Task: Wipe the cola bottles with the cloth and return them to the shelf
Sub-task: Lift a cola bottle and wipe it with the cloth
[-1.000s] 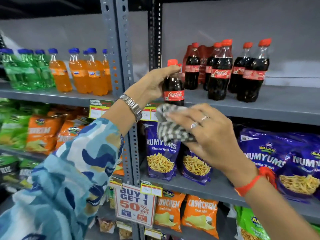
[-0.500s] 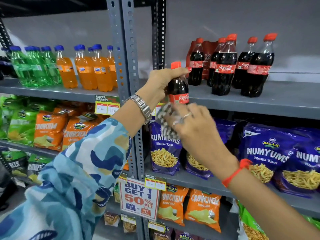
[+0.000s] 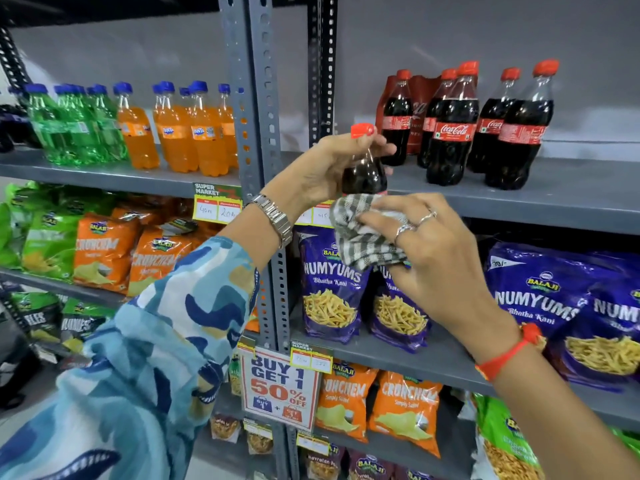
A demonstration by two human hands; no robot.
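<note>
My left hand (image 3: 322,171) grips the neck of a small cola bottle (image 3: 364,176) with a red cap, held upright in front of the grey shelf (image 3: 571,199). My right hand (image 3: 426,258) presses a grey-and-white checked cloth (image 3: 363,233) around the bottle's lower half, hiding its label and base. Several more cola bottles (image 3: 453,129) with red caps stand on the shelf behind and to the right, next to a red wrapped pack (image 3: 417,109).
Orange and green soda bottles (image 3: 180,133) fill the left shelf beyond the perforated upright posts (image 3: 256,98). Purple snack bags (image 3: 329,289) and orange snack bags (image 3: 104,251) sit on lower shelves. A 50% off sign (image 3: 278,388) hangs below.
The held bottle has stayed in front of the shelf edge while my right hand moved the cloth up over its label and lower body. The camera shifted slightly.
</note>
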